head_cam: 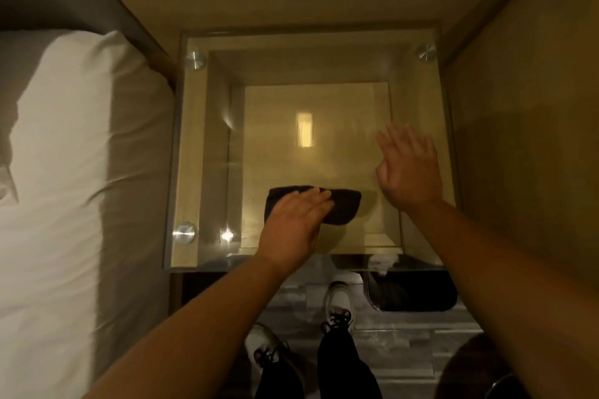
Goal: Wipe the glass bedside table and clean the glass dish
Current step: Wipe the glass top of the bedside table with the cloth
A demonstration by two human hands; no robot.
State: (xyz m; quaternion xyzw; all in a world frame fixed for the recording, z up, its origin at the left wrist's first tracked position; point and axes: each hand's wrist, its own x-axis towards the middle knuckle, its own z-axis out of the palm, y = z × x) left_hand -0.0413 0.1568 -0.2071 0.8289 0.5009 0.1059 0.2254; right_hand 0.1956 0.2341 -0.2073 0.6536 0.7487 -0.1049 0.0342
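The left hand pressed flat on a dark folded cloth near the front edge of the square glass-topped bedside table, the right hand spread empty beside it, so the wiping step seemed underway, with strokes toward the back corners likely needed next and no glass dish in sight.

**Open glass ahead of the fingers, walls close on two sides**

Beyond the fingers of the left hand, the glass bench lies bare up to its far edge. A dark cloth lies under those fingers and reaches out to their right. The right hand is spread flat just right of the cloth, taking up that side. Three metal studs sit in the corners, well apart from both hands. The bed borders the bench left of the fingers; wooden panels close in behind and to the right.
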